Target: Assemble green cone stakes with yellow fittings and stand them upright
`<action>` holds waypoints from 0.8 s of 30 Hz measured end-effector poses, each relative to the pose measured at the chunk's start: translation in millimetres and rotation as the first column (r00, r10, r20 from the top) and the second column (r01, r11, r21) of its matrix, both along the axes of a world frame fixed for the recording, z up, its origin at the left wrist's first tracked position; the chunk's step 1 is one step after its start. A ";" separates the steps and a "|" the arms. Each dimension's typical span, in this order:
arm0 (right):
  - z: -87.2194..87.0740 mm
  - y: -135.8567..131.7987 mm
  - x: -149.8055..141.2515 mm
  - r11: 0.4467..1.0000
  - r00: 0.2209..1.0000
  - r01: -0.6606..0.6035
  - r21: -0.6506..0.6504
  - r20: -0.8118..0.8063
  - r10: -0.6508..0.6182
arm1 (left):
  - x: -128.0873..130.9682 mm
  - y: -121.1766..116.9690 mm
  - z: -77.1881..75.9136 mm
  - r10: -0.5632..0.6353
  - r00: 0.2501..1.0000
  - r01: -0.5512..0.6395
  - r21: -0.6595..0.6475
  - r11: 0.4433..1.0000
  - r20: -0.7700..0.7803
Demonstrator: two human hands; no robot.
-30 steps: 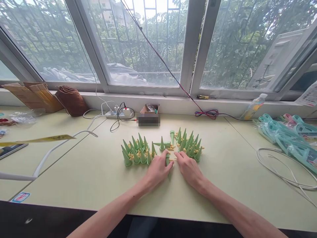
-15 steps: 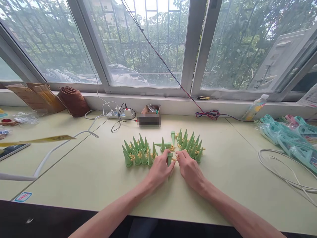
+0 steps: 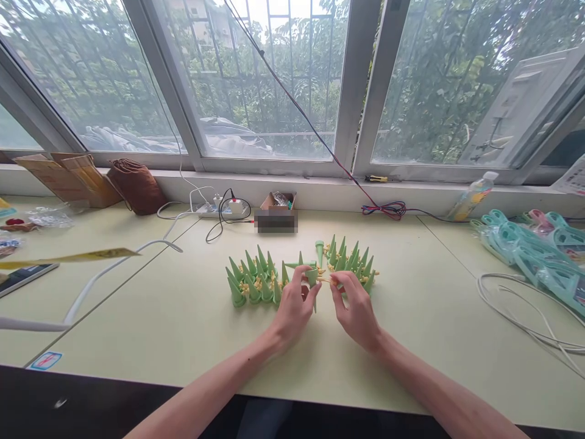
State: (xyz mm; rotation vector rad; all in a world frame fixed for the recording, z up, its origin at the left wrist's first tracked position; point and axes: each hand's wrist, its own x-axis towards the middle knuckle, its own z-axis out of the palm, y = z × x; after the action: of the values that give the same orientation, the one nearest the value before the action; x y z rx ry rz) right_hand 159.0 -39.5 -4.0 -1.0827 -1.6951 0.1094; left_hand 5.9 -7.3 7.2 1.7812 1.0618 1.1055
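Crowding both sides, upright cones (image 3: 236,292) stand close; left hand (image 3: 292,310) curls round one spike (image 3: 312,277), long axis running tip-first toward the person; right hand (image 3: 359,305) pinches a yellow stem (image 3: 324,280).

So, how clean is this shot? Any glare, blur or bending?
In the head view, daylight bleaches the sky beyond the windows, while the space below the table goes nearly black; in the head view, window frames splay outward, suggesting wide-angle distortion; also in the head view, the yellow parts among the green cones are too small to make out sharply.
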 end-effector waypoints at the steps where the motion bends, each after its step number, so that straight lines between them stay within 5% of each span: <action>1: 0.3 -0.1 0.0 1.000 1.000 0.010 0.005 -0.008 -0.010 | 0.3 0.0 0.3 -0.002 1.000 0.002 0.004 1.000 0.014; 24: 4.6 -1.3 0.8 1.000 0.995 0.018 0.023 -0.098 -0.015 | 1.3 -1.9 3.6 -0.062 0.997 0.062 0.001 0.998 0.056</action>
State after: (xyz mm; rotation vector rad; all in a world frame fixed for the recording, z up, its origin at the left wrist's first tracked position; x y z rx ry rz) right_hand 159.9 -40.7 0.7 -1.0567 -1.5955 0.1296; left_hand 7.2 -9.1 10.8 1.7614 0.9668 1.1103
